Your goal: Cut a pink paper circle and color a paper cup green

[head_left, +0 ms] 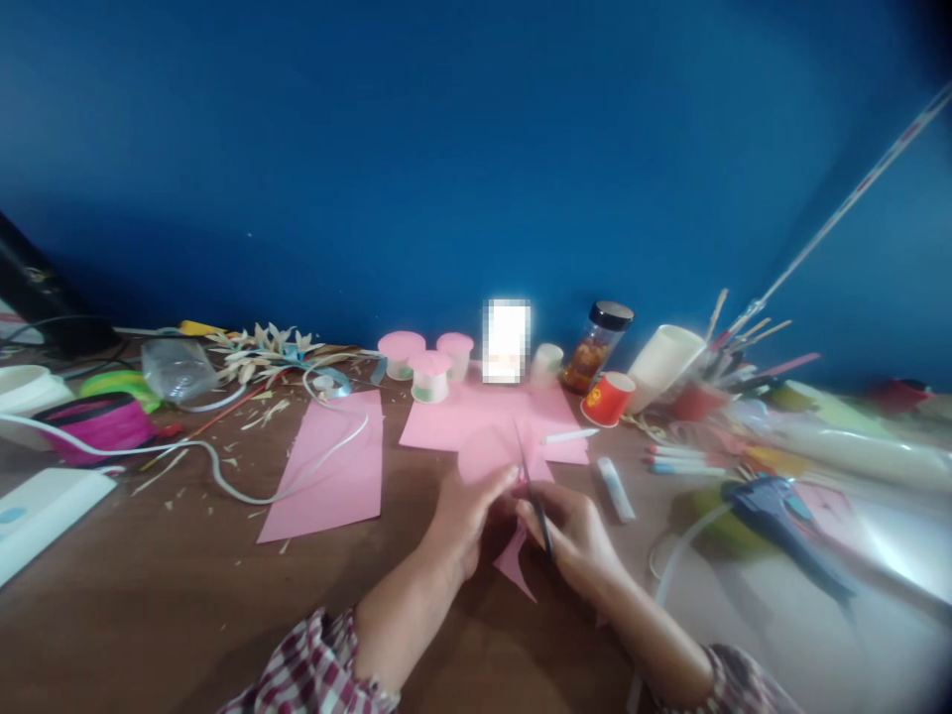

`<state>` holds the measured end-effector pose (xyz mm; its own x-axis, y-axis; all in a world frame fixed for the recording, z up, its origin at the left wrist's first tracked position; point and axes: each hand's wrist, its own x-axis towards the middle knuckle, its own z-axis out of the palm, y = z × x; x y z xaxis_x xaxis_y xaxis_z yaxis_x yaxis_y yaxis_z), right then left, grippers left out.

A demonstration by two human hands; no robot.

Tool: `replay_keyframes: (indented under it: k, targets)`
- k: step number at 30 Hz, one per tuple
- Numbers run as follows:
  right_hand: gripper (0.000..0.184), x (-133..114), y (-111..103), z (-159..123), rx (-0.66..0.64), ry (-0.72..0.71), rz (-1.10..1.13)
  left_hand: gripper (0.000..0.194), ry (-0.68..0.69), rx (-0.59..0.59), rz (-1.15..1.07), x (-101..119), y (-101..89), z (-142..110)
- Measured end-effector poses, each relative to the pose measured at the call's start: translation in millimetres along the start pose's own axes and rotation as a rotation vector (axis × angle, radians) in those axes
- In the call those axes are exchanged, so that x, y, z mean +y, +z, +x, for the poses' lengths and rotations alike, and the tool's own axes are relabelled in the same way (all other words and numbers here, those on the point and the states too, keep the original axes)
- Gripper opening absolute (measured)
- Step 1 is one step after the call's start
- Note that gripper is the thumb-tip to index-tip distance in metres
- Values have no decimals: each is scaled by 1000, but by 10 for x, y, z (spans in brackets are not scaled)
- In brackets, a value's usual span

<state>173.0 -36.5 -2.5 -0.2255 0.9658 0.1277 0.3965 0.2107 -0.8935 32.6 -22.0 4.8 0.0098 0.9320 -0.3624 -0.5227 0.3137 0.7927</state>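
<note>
My left hand (467,518) is closed on a piece of pink paper (487,454) held just above the brown table (185,595). My right hand (572,531) grips a pair of scissors (532,486) whose blades point up and away into the paper. A pointed offcut of the same paper (516,563) hangs down between my two hands. Both wrists show plaid sleeves.
Two more pink sheets (331,466) lie ahead, with pink-lidded cups (429,375), a red cup (608,398), a jar (595,347), a glue stick (616,488), markers (680,458) and a glue gun (780,521). Pink yarn (96,424) and white cord (215,466) lie left.
</note>
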Motion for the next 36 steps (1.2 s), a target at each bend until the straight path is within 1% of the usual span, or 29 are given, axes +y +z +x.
replay_keyframes:
  k: [5,11,21,31,36]
  targets:
    - [37,-2,8,4,2,-14,-2,37,9,-5,-25,-2,7,-16]
    - [36,-7,4,1,5,-22,0,36,-4,3,-25,-1,9,-23]
    - [36,6,6,-2,-33,12,41,37,-26,-7,-48,-36,-18,12]
    - [36,-7,-9,19,-35,3,52,44,-38,-28,-40,-36,-13,-2]
    - [39,-6,-23,31,-38,-6,40,40,-43,-19,-31,-40,-26,5]
